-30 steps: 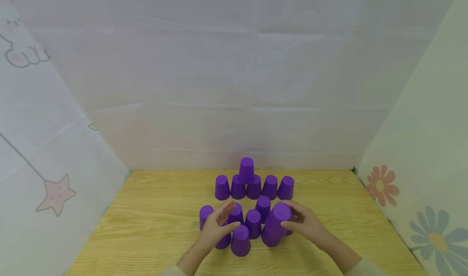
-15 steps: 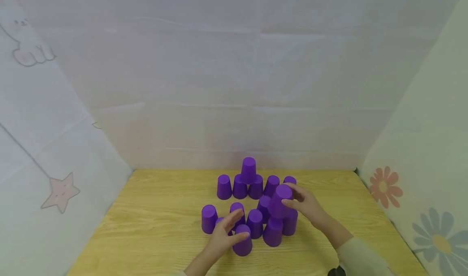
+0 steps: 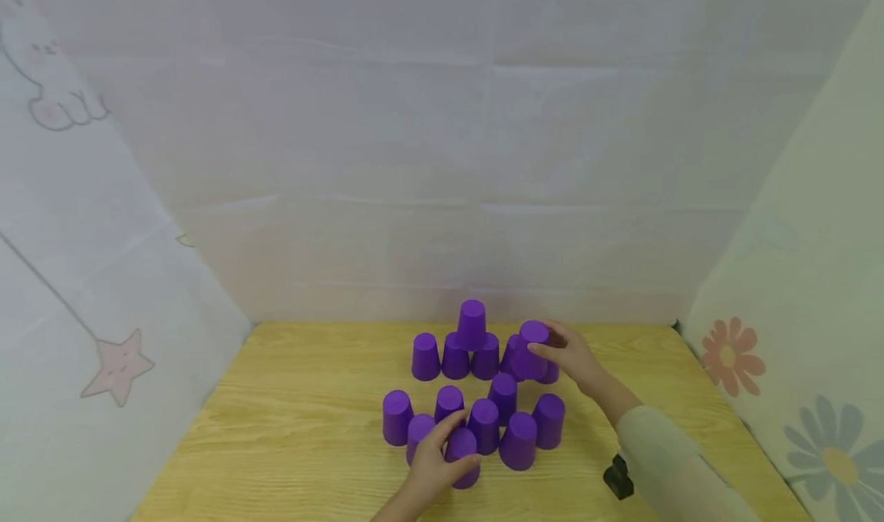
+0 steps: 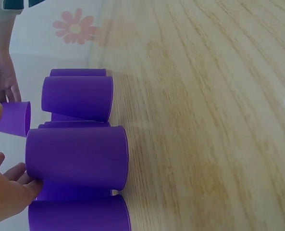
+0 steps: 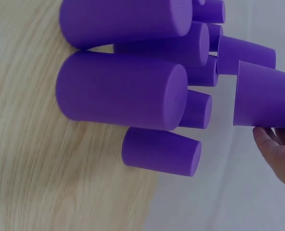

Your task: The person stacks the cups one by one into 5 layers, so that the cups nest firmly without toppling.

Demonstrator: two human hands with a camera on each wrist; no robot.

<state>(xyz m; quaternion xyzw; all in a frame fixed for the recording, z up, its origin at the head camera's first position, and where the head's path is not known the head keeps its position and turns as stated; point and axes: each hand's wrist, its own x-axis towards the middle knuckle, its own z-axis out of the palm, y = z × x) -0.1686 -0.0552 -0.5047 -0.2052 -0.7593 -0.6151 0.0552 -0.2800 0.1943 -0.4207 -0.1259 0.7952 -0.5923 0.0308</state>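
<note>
Carefully, I'd steer my left hand [image 3: 435, 470], spread loosely around the near cup [image 3: 460, 445] without gripping, clear of the front cups [image 3: 519, 442]. Beyond, my right hand [image 3: 573, 359] pinches the raised cup [image 3: 529, 358] by the right end of the far row [image 3: 426, 358]; I'd keep it level, with table [image 3: 635, 361] room rightward and the far edge [image 3: 331, 324] close behind.

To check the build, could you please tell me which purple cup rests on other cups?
The top cup, bridging the back row's second and third cups from the left; others stand on the table, except the held cup in the right hand.
</note>
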